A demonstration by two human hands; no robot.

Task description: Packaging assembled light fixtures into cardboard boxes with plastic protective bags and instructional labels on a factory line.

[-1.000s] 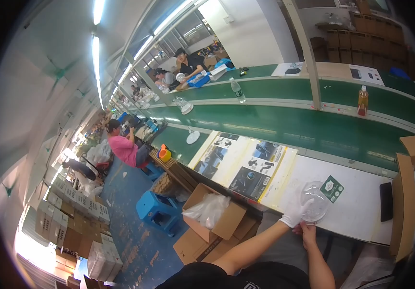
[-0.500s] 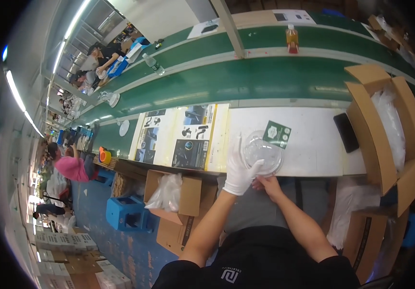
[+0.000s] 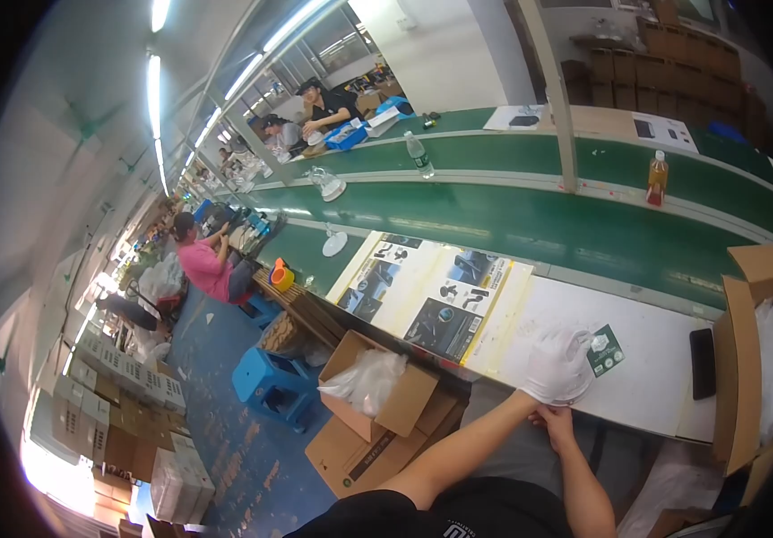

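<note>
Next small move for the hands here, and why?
Probably lift the gloved left hand slightly off the clear round piece: that hand covers much of it, while the bare right hand sits at its near edge and could steady it.

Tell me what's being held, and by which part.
Possibly the clear dome: the right hand is at its near rim, the gloved left hand over it. Whether either grips can't be told.

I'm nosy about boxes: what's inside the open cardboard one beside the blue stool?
Crumpled translucent plastic shows in the open cardboard box; anything beneath the plastic is covered and cannot be seen.
</note>
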